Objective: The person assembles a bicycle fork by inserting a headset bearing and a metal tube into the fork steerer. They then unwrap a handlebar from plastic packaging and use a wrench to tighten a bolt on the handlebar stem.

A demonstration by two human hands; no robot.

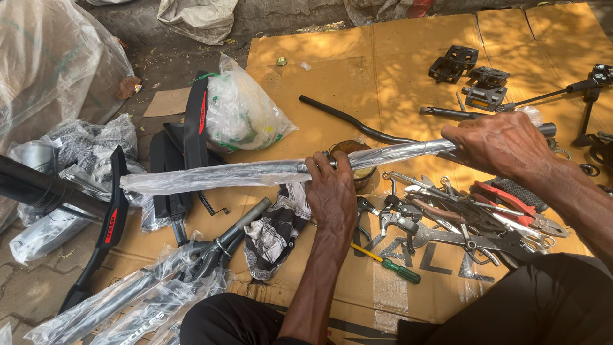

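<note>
I hold a long metal bar wrapped in clear plastic (pixel 223 174) level across my lap, over a sheet of brown cardboard (pixel 357 70). My left hand (pixel 331 191) grips the bar near its middle. My right hand (pixel 501 144) closes round its right part, where the plastic (pixel 408 151) is bunched. Beneath the bar sits a small round tin (pixel 359 171), partly hidden by my left hand. A checked rag (pixel 274 233) lies just left of my left wrist.
A pile of spanners and pliers (pixel 460 217) and a green-handled screwdriver (pixel 389 265) lie by my right arm. Black pedals (pixel 469 73) and a bent black rod (pixel 351 121) lie farther back. Black mudguards (pixel 191 128), a plastic bag of parts (pixel 239 108) and wrapped frame pieces (pixel 128 300) crowd the left.
</note>
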